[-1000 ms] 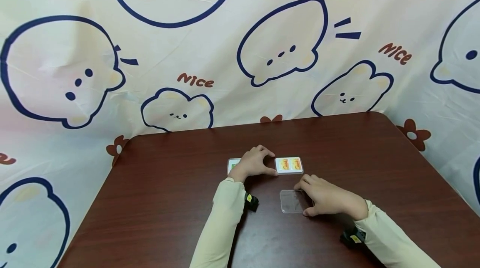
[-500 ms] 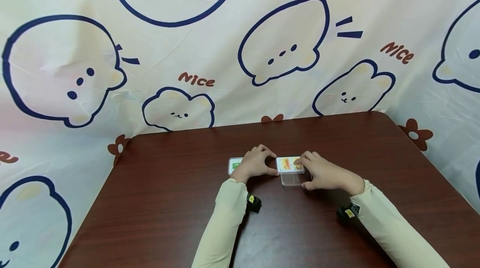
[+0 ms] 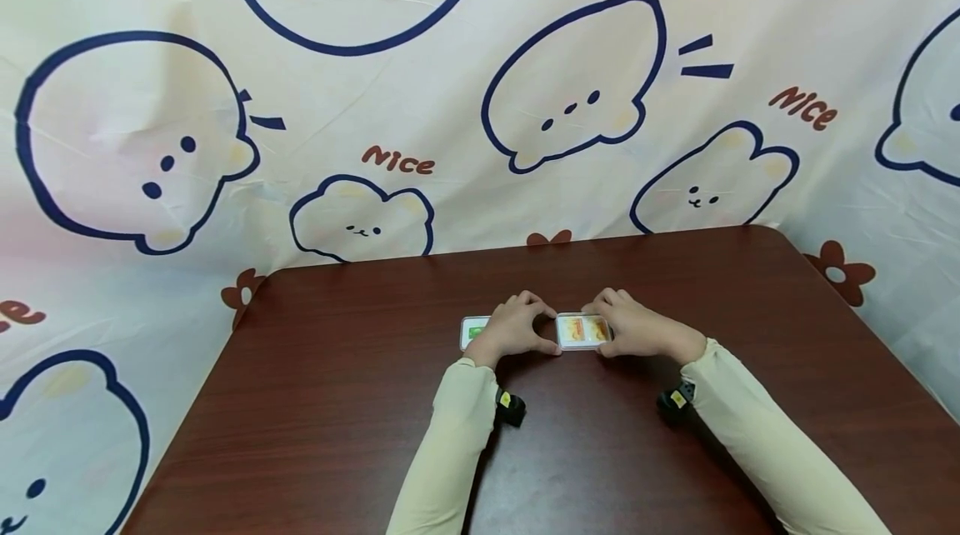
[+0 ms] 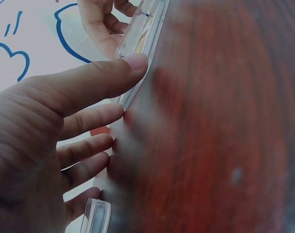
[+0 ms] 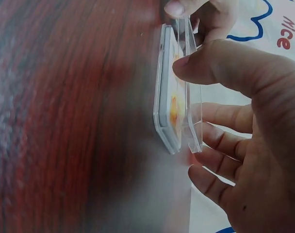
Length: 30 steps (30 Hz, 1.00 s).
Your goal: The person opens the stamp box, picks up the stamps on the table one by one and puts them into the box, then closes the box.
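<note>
A clear plastic case (image 3: 573, 340) holding white cards with orange and yellow pictures lies flat on the table. My left hand (image 3: 516, 328) pinches its left end, with the thumb at the near corner and the index finger at the far one. My right hand (image 3: 636, 327) grips a clear lid (image 5: 195, 128) between thumb and fingers. In the right wrist view, this lid stands just over the case, with a narrow gap showing along part of it. Whether the lid touches the case at the left end, I cannot tell.
A second clear case (image 3: 470, 332) with a green picture lies left of the first, partly hidden behind my left hand. Both sit on a dark brown wooden table (image 3: 337, 402). A printed cloth (image 3: 450, 102) hangs along the table's back and sides.
My right hand has carried the clear lid from the table in front of the case up and away from me, onto or just above the case. The left hand has stayed at the case's left end.
</note>
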Each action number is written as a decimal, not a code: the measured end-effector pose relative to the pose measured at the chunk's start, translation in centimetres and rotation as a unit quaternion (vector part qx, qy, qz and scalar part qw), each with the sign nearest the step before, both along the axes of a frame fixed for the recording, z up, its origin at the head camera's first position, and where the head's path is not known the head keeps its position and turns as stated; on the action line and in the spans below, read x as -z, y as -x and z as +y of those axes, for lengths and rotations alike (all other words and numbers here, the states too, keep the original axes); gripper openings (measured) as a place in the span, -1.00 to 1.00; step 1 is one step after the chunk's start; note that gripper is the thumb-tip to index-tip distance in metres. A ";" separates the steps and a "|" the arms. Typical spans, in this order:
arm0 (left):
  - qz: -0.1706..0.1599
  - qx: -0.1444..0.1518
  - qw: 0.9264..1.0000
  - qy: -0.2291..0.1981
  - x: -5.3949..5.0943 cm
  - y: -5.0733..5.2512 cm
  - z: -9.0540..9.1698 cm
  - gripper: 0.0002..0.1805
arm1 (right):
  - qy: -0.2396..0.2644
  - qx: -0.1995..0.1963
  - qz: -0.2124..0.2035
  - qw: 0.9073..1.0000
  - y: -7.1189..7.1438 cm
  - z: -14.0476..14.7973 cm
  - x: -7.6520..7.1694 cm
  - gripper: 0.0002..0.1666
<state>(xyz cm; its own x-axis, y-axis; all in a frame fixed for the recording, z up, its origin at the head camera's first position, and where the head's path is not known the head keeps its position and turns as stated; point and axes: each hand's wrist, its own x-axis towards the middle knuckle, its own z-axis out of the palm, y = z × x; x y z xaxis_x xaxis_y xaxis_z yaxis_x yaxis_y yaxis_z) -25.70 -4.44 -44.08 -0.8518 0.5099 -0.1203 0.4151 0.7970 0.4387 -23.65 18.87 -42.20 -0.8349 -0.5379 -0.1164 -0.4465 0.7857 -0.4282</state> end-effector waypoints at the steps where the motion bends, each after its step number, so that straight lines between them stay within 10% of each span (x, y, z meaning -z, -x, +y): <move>1: 0.000 0.001 1.000 0.000 0.0 0.0 0.0 -0.35 | -0.002 0.000 0.000 1.000 0.0 0.0 0.0 -0.25; 30: 0.000 -0.006 1.000 0.003 -0.2 -0.1 0.2 -0.42 | 0.019 0.012 -0.042 0.999 0.6 0.3 1.0 -0.21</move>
